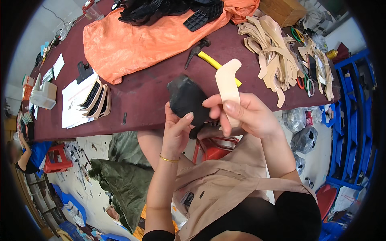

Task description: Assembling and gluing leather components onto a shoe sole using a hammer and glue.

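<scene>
My left hand [177, 130] grips a black curved moulded piece [187, 96] from its lower side, thumb on the front and the other fingers behind. Its rounded black face tilts up above the table edge. Beside it, my right hand [255, 118] pinches a beige flat curved strip [227, 82] between thumb and fingers. The strip stands upright, its hooked end at the top. The two pieces are close together but apart. Past them lies a hammer [211, 60] with a yellow handle, partly hidden by the strip.
Black ridged pieces [203, 17] lie on an orange sheet [120, 48] at the back. Many beige strips [267, 46] are heaped at the right, near scissors [300, 82]. Several beige-edged black pieces [100, 100] rest on white paper [72, 106] at the left. A red stool [215, 150] stands below.
</scene>
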A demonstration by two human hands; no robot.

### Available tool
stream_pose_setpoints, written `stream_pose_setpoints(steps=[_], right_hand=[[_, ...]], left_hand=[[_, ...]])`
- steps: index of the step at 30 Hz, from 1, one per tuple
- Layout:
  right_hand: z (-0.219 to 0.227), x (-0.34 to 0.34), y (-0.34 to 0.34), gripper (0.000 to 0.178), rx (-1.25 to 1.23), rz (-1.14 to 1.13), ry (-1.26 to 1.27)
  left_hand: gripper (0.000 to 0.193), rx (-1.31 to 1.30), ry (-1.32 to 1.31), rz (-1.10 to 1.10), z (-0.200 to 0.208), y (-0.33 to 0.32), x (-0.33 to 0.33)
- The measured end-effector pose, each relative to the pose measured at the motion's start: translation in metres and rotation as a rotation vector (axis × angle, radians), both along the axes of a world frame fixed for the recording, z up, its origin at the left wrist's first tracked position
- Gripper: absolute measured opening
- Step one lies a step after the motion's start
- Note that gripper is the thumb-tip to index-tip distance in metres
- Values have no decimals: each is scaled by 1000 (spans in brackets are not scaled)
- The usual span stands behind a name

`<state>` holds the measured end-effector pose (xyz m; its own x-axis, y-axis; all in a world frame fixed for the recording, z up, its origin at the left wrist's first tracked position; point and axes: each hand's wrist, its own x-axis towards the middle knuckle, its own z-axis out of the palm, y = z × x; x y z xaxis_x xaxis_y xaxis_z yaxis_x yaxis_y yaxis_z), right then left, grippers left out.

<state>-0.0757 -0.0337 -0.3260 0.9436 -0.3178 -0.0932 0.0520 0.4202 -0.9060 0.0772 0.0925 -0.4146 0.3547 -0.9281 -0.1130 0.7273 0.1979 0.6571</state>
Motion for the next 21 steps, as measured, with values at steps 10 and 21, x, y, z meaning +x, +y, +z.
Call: stream_pose_setpoints(steps=[10,21], right_hand=[[-4,2,10,21,60,-93,158],[-24,19,26,16,198,-158,124]], left_hand=[[49,53,12,26,-9,10,10],[71,-8,7,13,-23,12,4]])
